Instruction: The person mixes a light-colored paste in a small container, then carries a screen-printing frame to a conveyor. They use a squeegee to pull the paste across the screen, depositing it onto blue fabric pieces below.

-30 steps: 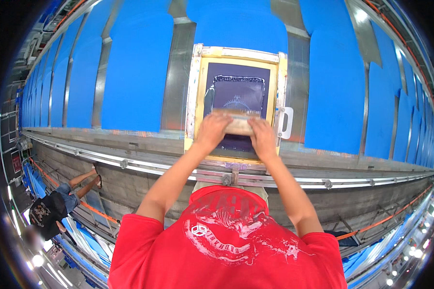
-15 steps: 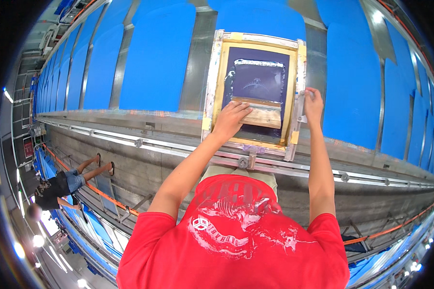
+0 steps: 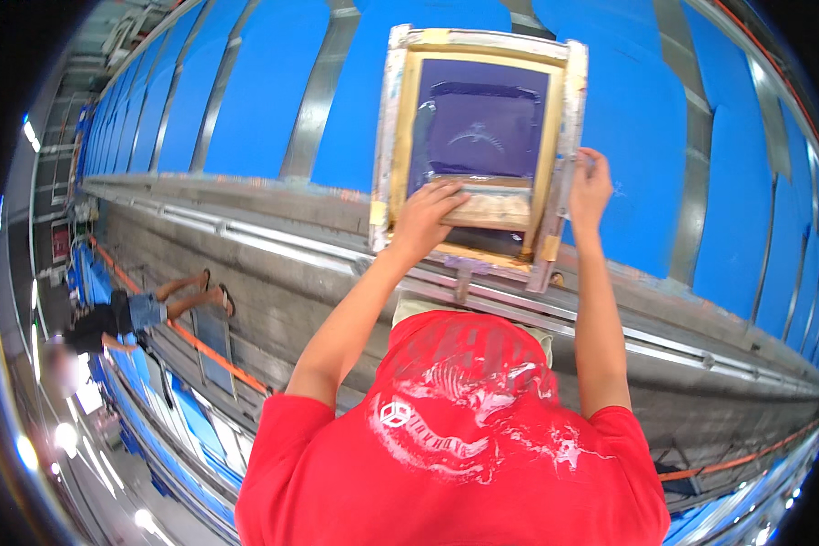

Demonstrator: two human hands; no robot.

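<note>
My left hand (image 3: 430, 217) grasps the left end of the squeegee (image 3: 491, 207); my right hand (image 3: 591, 187) grips the right rail of the frame (image 3: 389, 100). I judge I'm handling the frame, so shifting it calls for steady, matched grips. Beyond my left hand, the frame bears purple mesh (image 3: 510, 114); the squeegee lies inside it. The desk (image 3: 273, 100) spreads past both hands.

From where I stand, the squeegee bar (image 3: 491, 209) looks like wood, the purple screen (image 3: 480, 132) glossy, its frame (image 3: 571, 118) rough (crusted, really), the blue cloth (image 3: 628, 136) matt, the rail (image 3: 291, 252) shiny metal.
</note>
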